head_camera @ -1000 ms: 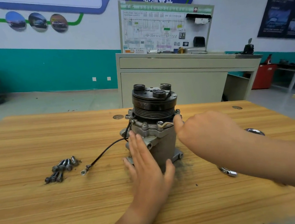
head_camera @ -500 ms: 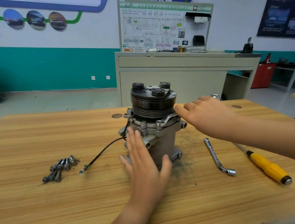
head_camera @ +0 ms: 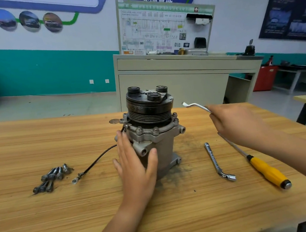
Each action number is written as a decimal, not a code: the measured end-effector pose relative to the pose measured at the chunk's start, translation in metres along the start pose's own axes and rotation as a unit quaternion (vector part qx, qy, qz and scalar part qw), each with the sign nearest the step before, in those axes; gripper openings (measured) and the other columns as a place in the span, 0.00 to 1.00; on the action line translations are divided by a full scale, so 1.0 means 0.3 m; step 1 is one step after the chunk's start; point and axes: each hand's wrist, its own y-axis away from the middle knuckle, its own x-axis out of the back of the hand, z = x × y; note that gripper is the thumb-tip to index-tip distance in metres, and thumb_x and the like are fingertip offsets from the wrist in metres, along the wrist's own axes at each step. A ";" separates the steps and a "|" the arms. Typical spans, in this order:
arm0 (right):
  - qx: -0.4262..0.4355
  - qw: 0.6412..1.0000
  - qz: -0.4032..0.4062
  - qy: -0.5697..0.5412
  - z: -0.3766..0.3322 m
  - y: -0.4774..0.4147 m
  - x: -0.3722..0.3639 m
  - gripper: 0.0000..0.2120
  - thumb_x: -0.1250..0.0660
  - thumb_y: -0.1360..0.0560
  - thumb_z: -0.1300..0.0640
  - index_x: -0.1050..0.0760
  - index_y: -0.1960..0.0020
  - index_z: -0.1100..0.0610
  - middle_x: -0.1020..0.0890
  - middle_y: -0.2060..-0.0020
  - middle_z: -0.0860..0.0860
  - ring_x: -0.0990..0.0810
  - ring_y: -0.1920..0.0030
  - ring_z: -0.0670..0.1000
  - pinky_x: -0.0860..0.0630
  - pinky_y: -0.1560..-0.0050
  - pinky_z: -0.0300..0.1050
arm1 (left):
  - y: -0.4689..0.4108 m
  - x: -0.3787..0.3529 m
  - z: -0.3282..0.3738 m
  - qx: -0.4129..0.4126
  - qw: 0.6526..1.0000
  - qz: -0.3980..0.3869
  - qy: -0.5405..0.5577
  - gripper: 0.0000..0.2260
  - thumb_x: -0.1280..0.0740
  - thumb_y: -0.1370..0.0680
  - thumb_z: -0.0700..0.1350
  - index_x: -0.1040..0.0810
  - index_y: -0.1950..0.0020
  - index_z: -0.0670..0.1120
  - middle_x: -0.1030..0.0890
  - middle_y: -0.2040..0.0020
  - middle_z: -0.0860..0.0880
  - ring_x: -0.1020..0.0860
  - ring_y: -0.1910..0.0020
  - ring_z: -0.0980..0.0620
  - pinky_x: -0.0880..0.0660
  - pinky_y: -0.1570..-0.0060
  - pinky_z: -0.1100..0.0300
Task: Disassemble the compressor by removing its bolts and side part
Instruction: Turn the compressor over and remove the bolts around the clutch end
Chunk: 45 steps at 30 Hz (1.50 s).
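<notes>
Compressor [head_camera: 150,106] stands upright on the wooden surface [head_camera: 46,225], pulley end up, directly behind the left hand [head_camera: 135,166]. That hand lies flat against the front of the body w/ fingers straight and thumb spread, pressing but not curled round anything. Bolt heads [head_camera: 155,130] show on the flange just above its fingertips. The right hand [head_camera: 237,122] is up in the air to the compressor's right, apart from it, fingers closed on a bent wrench [head_camera: 195,105] whose free end points toward the pulley w/o touching. Below the right hand on the surface are an L-shaped socket wrench [head_camera: 214,160] and, nearer the forearm, a yellow-handled screwdriver [head_camera: 266,169]. Left of the left hand a black wire [head_camera: 96,161] runs from the compressor, ending in a ring terminal. Further left, well apart, sits a pile of loose bolts [head_camera: 51,177].
</notes>
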 end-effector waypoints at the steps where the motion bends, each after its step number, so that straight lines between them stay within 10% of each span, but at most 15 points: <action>1: 0.000 1.000 -0.012 -0.003 0.000 -0.003 -0.004 0.15 0.47 0.20 0.57 0.34 0.35 0.53 0.24 0.62 0.51 0.25 0.62 0.52 0.27 0.66 0.45 | -0.003 0.001 -0.002 0.004 1.000 0.007 0.005 0.35 0.49 0.29 0.66 0.61 0.28 0.58 0.60 0.28 0.64 0.63 0.32 0.72 0.63 0.30 0.53; 17: 0.118 0.962 -0.144 0.199 -0.130 -0.073 0.070 0.12 0.40 0.24 0.67 0.31 0.41 0.64 0.39 0.71 0.52 0.39 0.74 0.48 0.37 0.75 0.41 | -0.056 0.012 -0.007 0.046 0.996 0.053 0.058 0.40 0.41 0.32 0.64 0.42 0.25 0.46 0.36 0.32 0.58 0.40 0.31 0.59 0.42 0.29 0.46; 22: 0.114 0.968 -0.131 0.180 -0.103 -0.056 0.051 0.10 0.42 0.23 0.65 0.32 0.43 0.61 0.38 0.71 0.51 0.38 0.74 0.47 0.43 0.79 0.38 | -0.084 0.027 -0.036 0.032 0.991 0.028 0.126 0.31 0.39 0.30 0.55 0.35 0.27 0.47 0.31 0.42 0.70 0.35 0.44 0.80 0.38 0.47 0.82; 31: 0.189 0.973 -0.024 0.132 0.061 -0.079 -0.049 0.23 0.39 0.24 0.64 0.40 0.31 0.58 0.24 0.50 0.53 0.24 0.59 0.51 0.37 0.73 0.38 | -0.131 0.051 -0.080 0.055 0.975 -0.012 0.213 0.19 0.41 0.29 0.51 0.32 0.39 0.66 0.27 0.42 0.71 0.32 0.39 0.73 0.34 0.39 0.64; 34: 0.196 0.974 0.095 0.059 0.075 -0.145 -0.100 0.21 0.29 0.37 0.75 0.23 0.45 0.65 0.18 0.59 0.60 0.19 0.64 0.59 0.23 0.70 0.46 | -0.131 0.051 -0.082 0.052 0.975 -0.014 0.217 0.19 0.41 0.29 0.51 0.33 0.39 0.65 0.28 0.43 0.73 0.32 0.40 0.75 0.35 0.41 0.68; 40: 0.156 0.962 0.220 -0.050 -0.054 -0.249 -0.230 0.14 0.28 0.42 0.79 0.21 0.61 0.66 0.18 0.67 0.58 0.18 0.68 0.54 0.22 0.55 0.60 | -0.135 0.057 -0.099 0.024 0.987 -0.018 0.159 0.27 0.43 0.28 0.52 0.37 0.28 0.52 0.32 0.38 0.68 0.36 0.40 0.79 0.38 0.44 0.80; 45: 0.107 0.963 0.220 -0.112 -0.016 -0.220 -0.181 0.06 0.31 0.31 0.71 0.22 0.55 0.67 0.20 0.69 0.58 0.21 0.71 0.58 0.24 0.73 0.48 | -0.134 0.061 -0.097 0.021 0.990 -0.018 0.135 0.29 0.43 0.29 0.53 0.37 0.27 0.50 0.32 0.32 0.58 0.35 0.34 0.65 0.38 0.38 0.70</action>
